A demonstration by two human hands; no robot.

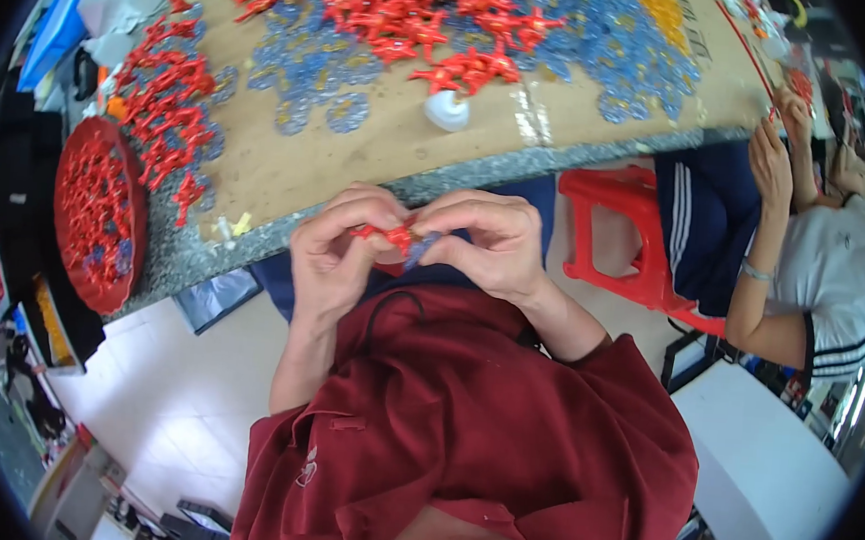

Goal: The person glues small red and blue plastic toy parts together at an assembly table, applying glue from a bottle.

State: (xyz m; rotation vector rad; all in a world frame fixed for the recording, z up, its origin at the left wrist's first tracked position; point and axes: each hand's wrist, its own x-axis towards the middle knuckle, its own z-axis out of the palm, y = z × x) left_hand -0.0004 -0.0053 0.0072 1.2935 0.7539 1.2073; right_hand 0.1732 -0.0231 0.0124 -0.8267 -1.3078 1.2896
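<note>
Both of my hands meet just off the table's front edge, fingers pinched together. Between the fingertips of my left hand [336, 248] is a small red plastic piece [395, 236], its shape partly hidden. My right hand [490, 242] pinches a translucent blue disc [420, 250] against that red piece. Beyond my hands, a large heap of similar red pieces [401, 7] lies on the cardboard-covered table [359, 170]. Translucent blue discs with yellowish middles [311, 71] spread beside and below the heap. A small white rounded object [447, 111] sits at the heap's near side.
Red pieces joined with blue discs [165, 86] lie along the table's left. A red basin [133, 224] of such pieces stands at the far left. Yellow pieces [663, 15] lie at the back right. A red stool [613, 197] and a co-worker's arm [760, 243] are to the right.
</note>
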